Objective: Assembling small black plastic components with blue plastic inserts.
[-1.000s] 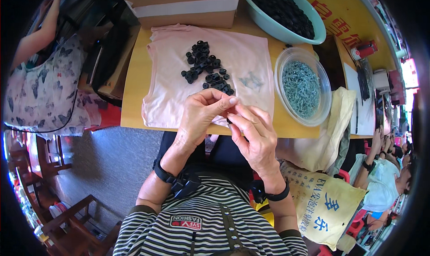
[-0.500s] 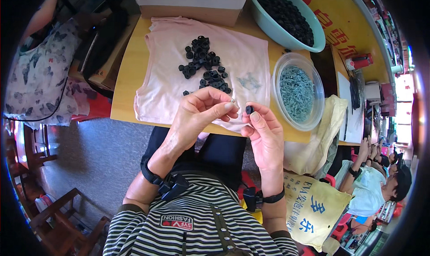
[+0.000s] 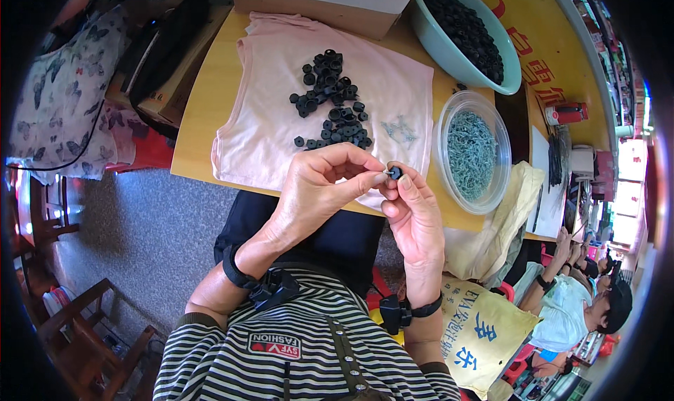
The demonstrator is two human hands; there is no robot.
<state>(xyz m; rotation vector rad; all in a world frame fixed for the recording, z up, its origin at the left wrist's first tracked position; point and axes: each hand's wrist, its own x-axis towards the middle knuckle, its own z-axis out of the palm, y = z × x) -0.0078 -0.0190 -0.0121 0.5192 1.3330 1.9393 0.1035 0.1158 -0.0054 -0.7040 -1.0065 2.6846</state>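
Observation:
My left hand (image 3: 330, 176) pinches a small silvery screw (image 3: 387, 172) between thumb and forefinger. Its tip meets the small black plastic knob (image 3: 396, 172) that my right hand (image 3: 415, 208) grips with thumb and fingers. Both hands hover over the near edge of a pale pink cloth (image 3: 263, 92). Beyond them lies a heap of similar black knobs (image 3: 337, 113). A few loose screws (image 3: 400, 130) lie on the cloth to the right of the heap.
A clear round tub of screws (image 3: 472, 155) stands right of the cloth. Behind it sits a pale green basin (image 3: 516, 67) of black knobs. A cardboard box (image 3: 323, 8) is at the table's far side. Another person (image 3: 569, 317) sits at the right, past a yellow sack (image 3: 484, 331).
My two hands have come together, bringing the screw from beside the black knob up against it. The whole view has shifted slightly.

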